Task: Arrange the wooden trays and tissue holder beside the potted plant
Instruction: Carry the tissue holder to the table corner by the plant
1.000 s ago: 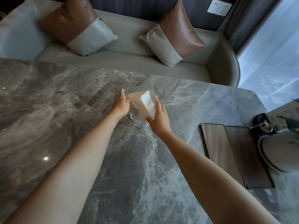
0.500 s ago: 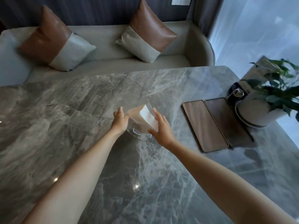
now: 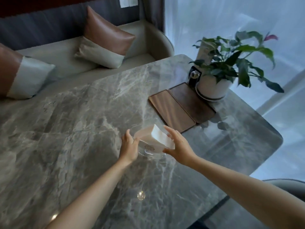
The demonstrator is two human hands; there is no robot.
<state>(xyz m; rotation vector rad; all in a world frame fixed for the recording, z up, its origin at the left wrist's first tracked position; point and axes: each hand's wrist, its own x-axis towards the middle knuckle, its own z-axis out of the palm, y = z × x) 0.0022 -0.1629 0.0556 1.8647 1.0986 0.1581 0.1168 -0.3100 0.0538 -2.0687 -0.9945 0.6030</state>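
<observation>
Bare grey marble worktop (image 3: 69, 133) lay open to the left of and in front of the tissue holder (image 3: 154, 139), leaving wide passage for a hand. To its right, two wooden trays (image 3: 181, 106) lay flat side by side, low obstacles touching along one edge. Behind them, the potted plant (image 3: 212, 86) and its spreading leaves blocked the far corner.

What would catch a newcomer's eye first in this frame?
Both hands, left hand and right hand, clasp a clear tissue holder with white tissues at mid-table. Beyond it to the right, two wooden trays lie side by side on the grey marble table. Next to them stands a leafy potted plant in a white pot, near the table's far right corner.
</observation>
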